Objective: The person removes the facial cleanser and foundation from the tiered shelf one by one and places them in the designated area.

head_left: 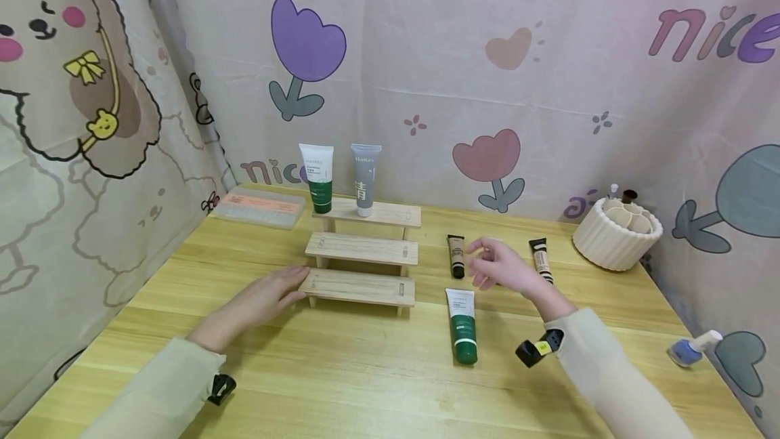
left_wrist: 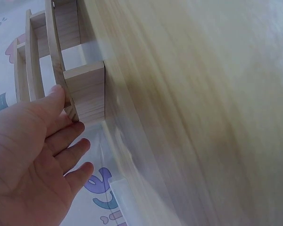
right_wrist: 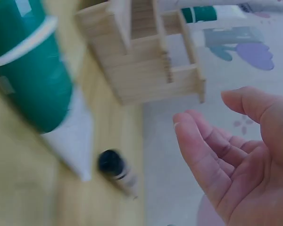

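A three-tier wooden display stand (head_left: 359,286) stands on the table. At its left end my left hand (head_left: 271,297) pinches the lowest shelf, thumb on one face and index finger at the edge, as the left wrist view shows. A white-and-green tube (head_left: 320,178) and a grey-blue tube (head_left: 365,180) stand upright on the top shelf. My right hand (head_left: 500,264) hovers right of the stand, fingers loosely bent and holding nothing. Close beside it lie a small brown tube with a black cap (head_left: 457,256) and, nearer me, another green-and-white tube (head_left: 464,327).
Right of the right hand lies a small black-and-beige tube (head_left: 540,259). A cream ribbed holder (head_left: 615,236) stands at the back right, and a blue nail polish bottle (head_left: 688,351) near the right edge. A flat clear case (head_left: 261,207) lies back left. Printed curtains surround the table.
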The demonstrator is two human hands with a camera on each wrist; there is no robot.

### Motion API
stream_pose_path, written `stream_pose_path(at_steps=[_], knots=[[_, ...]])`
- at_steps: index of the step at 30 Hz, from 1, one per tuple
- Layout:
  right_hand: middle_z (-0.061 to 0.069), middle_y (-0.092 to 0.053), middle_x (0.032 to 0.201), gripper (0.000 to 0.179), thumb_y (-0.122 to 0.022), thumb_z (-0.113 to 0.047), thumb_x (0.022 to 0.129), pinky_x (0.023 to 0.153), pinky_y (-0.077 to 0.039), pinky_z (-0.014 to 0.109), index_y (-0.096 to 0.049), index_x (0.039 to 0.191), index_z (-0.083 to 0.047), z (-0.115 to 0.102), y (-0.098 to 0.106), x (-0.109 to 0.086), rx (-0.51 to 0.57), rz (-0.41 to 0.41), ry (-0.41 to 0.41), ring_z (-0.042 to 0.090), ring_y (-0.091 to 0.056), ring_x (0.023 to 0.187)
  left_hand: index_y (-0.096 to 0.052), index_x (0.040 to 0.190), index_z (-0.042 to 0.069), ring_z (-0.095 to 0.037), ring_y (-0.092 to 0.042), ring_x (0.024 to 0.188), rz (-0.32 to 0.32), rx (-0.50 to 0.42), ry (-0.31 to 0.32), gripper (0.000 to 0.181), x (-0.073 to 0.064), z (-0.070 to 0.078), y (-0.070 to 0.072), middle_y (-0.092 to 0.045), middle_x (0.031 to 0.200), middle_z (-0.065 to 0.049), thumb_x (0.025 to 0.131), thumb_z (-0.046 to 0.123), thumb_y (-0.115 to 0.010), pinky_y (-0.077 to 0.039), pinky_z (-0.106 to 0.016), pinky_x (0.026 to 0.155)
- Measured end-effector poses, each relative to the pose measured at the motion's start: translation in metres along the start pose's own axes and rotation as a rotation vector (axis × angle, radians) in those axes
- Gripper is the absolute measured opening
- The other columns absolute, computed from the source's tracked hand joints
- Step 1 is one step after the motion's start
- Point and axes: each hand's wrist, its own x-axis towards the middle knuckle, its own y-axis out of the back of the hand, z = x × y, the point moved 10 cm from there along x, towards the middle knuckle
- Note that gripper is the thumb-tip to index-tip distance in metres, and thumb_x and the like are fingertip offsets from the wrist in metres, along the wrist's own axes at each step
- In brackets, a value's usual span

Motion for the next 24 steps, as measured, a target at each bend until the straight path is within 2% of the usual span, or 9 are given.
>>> stream_pose_path(at_steps=[5,9,16,24], knots=[[0.02,-0.06,0.081,0.031,-0.055,-0.012,0.093,0.058,-0.056,0.039,-0.045,0.116,0.007,-0.031,0.003,0.021,-0.012,0.031,0.067,0.036,-0.059,0.068,-0.044,0.131,-0.009,-0.042,-0.039,0.122,0.002,0.001,0.002,0.048,0.0,0.0,0.0,-0.041,0.134,-0.027,0.093,0.018,-0.055,-0.03,-0.053,0.101],[0.018,-0.06,0.085,0.031,-0.056,-0.011,0.093,0.057,-0.056,0.037,-0.046,0.116,0.006,-0.054,0.004,0.039,0.004,0.07,0.103,0.032,-0.06,0.069,-0.043,0.131,-0.009,-0.042,-0.039,0.122,0.0,0.0,0.003,0.048,0.0,0.0,-0.001,-0.04,0.134,-0.027,0.093,0.018,-0.055,-0.03,-0.054,0.101],[0.019,-0.06,0.094,0.028,-0.058,-0.011,0.091,0.06,-0.056,0.037,-0.05,0.115,0.003,-0.089,-0.002,0.07,0.005,0.128,0.162,0.035,-0.059,0.079,-0.042,0.132,-0.009,-0.042,-0.038,0.123,-0.001,-0.003,-0.001,0.049,0.001,-0.001,-0.001,-0.039,0.136,-0.027,0.094,0.019,-0.055,-0.029,-0.053,0.102],[0.019,-0.059,0.098,0.031,-0.061,-0.014,0.09,0.058,-0.056,0.033,-0.051,0.114,0.002,-0.112,-0.014,0.102,0.06,0.185,0.194,0.032,-0.06,0.081,-0.043,0.131,-0.01,-0.042,-0.039,0.122,0.016,0.007,-0.026,0.049,0.002,0.002,0.0,-0.039,0.135,-0.027,0.093,0.018,-0.056,-0.031,-0.053,0.101]])
